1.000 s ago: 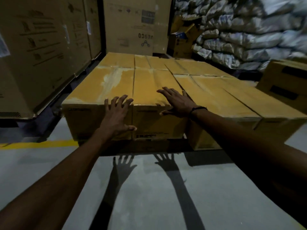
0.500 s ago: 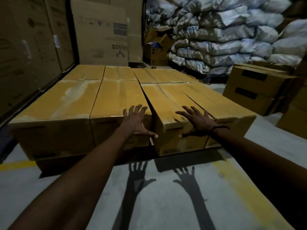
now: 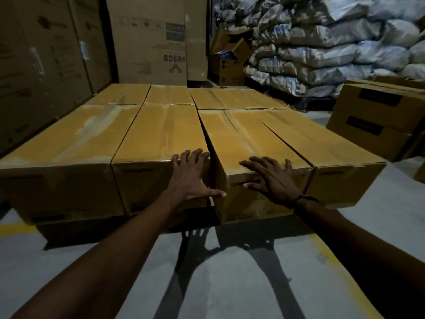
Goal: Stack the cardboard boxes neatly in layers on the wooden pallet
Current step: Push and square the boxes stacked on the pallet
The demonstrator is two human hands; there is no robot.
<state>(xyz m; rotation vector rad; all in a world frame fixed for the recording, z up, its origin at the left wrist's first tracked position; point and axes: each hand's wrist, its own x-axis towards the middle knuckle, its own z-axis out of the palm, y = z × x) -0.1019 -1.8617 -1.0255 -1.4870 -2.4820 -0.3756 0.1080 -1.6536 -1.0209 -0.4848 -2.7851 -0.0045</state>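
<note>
A flat layer of yellow cardboard boxes [image 3: 161,132] fills the middle. The left hand [image 3: 192,178] lies spread on the near end of the second box [image 3: 158,143]. Just right of that box, across a wedge-shaped gap, the right hand [image 3: 273,178] lies spread on the third box [image 3: 248,139]. Behind the layer stand stacked white sacks [image 3: 333,42].

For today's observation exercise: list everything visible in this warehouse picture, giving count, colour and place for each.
yellow-brown boxes: about seven, one flat layer, centre
gap: one, dark wedge between the middle front boxes
tall cartons: several, brown, left and behind
sacks: many, white-blue, stacked, back right
side boxes: at least two, brown, stacked, right
open box: one, brown, by the sacks
floor: grey, yellow lines
left hand: spread on second front box
right hand: spread on third front box
</note>
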